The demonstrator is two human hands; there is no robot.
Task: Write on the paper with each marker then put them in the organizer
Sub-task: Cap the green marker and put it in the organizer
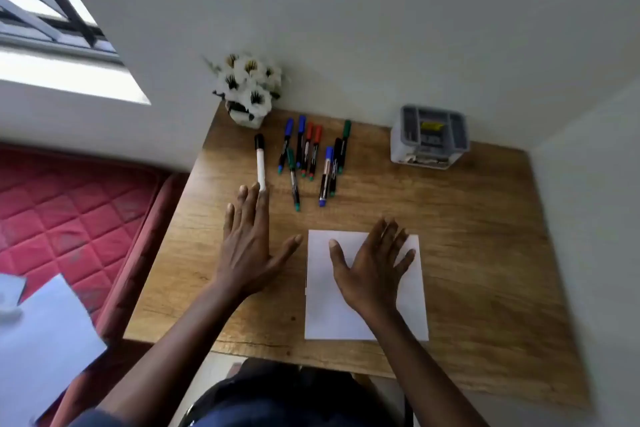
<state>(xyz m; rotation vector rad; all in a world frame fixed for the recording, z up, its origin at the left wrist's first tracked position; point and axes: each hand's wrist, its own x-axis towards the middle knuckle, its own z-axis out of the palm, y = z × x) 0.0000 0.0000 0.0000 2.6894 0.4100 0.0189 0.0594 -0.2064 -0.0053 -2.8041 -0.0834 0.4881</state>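
Markers lie loose on the far half of the wooden table [485, 253], nine by my count. One white-barrelled marker with a black cap [260, 163] is set apart on the left. Just beside it is a cluster of eight slim dark-barrelled markers [314, 152]: three blue caps, two red, two green and one that looks black.

The grey plastic organizer [408, 149] stands well apart from them at the far right, against the wall. It is a boxy caddy split into several compartments, and something yellow [432, 126] sits in the middle one, too blurred to name.

White rectangular paper [325, 315] lies flat near the front edge. The right hand [372, 270] rests on it palm down, fingers spread and straight, holding nothing. The left hand [247, 250] is flat too, fingers stretched out, their tips at the near end of the white-barrelled marker without gripping it.

Behind the markers stands a small white pot of white flowers [247, 87]. Left of the table are a red quilted mattress [69, 201] and loose white sheets [45, 340].
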